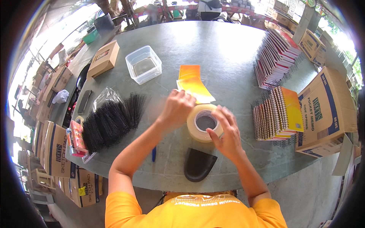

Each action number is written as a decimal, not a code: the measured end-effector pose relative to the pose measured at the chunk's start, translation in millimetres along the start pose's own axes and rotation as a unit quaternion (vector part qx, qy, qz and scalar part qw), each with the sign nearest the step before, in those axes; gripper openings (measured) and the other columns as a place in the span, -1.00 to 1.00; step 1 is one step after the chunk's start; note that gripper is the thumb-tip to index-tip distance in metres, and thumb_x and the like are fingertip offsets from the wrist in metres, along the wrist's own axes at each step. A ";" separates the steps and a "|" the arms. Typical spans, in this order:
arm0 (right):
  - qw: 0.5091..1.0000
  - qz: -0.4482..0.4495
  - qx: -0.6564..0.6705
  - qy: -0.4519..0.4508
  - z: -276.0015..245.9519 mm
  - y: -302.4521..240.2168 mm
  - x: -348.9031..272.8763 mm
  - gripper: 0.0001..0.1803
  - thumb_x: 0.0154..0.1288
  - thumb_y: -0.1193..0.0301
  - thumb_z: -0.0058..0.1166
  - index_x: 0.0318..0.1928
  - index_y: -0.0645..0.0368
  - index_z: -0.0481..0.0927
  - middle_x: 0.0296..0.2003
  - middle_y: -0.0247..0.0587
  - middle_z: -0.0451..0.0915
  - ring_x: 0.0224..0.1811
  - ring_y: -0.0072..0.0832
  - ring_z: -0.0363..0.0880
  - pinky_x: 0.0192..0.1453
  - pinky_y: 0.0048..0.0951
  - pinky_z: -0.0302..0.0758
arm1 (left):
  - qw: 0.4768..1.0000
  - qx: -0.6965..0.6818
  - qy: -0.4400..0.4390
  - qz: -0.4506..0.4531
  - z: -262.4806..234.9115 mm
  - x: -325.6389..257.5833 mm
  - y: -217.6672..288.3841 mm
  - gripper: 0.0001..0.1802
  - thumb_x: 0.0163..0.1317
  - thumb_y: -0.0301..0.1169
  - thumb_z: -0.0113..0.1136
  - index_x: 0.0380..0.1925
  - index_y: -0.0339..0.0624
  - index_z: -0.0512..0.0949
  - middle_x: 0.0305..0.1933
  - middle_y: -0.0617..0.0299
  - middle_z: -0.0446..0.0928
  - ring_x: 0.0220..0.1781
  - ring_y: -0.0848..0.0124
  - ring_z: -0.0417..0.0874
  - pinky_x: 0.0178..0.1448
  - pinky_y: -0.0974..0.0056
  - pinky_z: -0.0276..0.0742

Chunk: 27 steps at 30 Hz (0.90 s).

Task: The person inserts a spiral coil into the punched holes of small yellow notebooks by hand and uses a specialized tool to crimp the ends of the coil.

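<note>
- Cardboard box (103, 59), brown: far left of the tape roll (192, 126).
- Wire coils (108, 123), black, heaped in quantity: left of the tape roll, on the grey-green surface (232, 57).
- Plastic tub (143, 65), clear: beyond the tape roll, to its left.
- Pen (154, 154), blue: nearer the person than the tape roll, to its left.
- Left hand (178, 106): just left of the tape roll; grip with fingers bent together at the sheets' near edge, whether clamped on anything I cannot tell.
- Sheets (195, 89), yellow-orange, overlapping: just beyond the tape roll.
- Dark rounded piece (199, 165): on the person's side of the tape roll.
- Right hand (229, 133): at the tape roll's right rim; grip spread, thumb apart from fingers.
- Spiral notebooks (279, 114), stacked: well right of the tape roll.
- Open carton (329, 114): farthest right of the tape roll.
</note>
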State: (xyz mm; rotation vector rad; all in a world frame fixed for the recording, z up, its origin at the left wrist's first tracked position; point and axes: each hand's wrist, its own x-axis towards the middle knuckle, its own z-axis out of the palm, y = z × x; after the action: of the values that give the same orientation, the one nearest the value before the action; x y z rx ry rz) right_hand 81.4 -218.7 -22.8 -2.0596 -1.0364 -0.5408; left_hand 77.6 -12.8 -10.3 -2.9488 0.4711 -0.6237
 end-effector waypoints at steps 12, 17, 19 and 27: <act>0.933 0.188 0.300 -0.061 -2.7 46.0 6.8 -0.75 0.15 0.47 0.22 -0.17 0.30 0.57 -0.38 -0.33 0.63 -0.30 -0.66 0.53 -0.17 -0.61 0.45 | 0.712 -0.659 0.104 -0.218 15.9 -40.7 14.0 -0.68 -0.03 -0.61 0.35 -0.21 -0.23 0.56 -0.16 0.29 0.57 -0.09 0.51 0.55 0.00 0.40 0.47; 0.882 0.295 0.356 -0.088 0.5 52.8 -6.5 -0.71 0.06 0.50 0.32 -0.21 0.30 0.55 -0.33 -0.31 0.62 -0.28 -0.67 0.54 -0.18 -0.61 0.47 | 0.684 -0.683 0.029 -0.255 31.1 -41.0 34.8 -0.74 0.04 -0.60 0.32 -0.22 -0.29 0.55 -0.25 0.30 0.58 -0.20 0.58 0.56 -0.06 0.44 0.51; 0.861 0.331 0.370 -0.111 -2.1 53.2 -0.6 -0.70 0.05 0.51 0.32 -0.18 0.27 0.55 -0.30 -0.30 0.62 -0.26 -0.66 0.54 -0.18 -0.60 0.48 | 0.653 -0.707 0.080 -0.261 26.8 -31.1 37.1 -0.74 0.04 -0.60 0.32 -0.23 -0.30 0.55 -0.25 0.31 0.58 -0.20 0.59 0.55 -0.06 0.44 0.51; 0.836 0.305 0.456 -0.030 19.3 52.9 -3.9 -0.69 0.01 0.57 0.32 -0.20 0.22 0.53 -0.32 -0.37 0.56 -0.28 -0.68 0.50 -0.14 -0.64 0.46 | 0.652 -0.702 0.094 -0.271 29.8 -23.5 45.1 -0.73 -0.03 -0.56 0.40 -0.29 -0.26 0.55 -0.29 0.31 0.59 -0.26 0.60 0.54 -0.13 0.45 0.50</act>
State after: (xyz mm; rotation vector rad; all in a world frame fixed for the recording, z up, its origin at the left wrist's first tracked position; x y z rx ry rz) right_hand 122.8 -226.1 -60.4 -1.3866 -0.4411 0.3235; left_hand 56.8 -47.4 -53.2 -4.6621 -0.0948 -0.8745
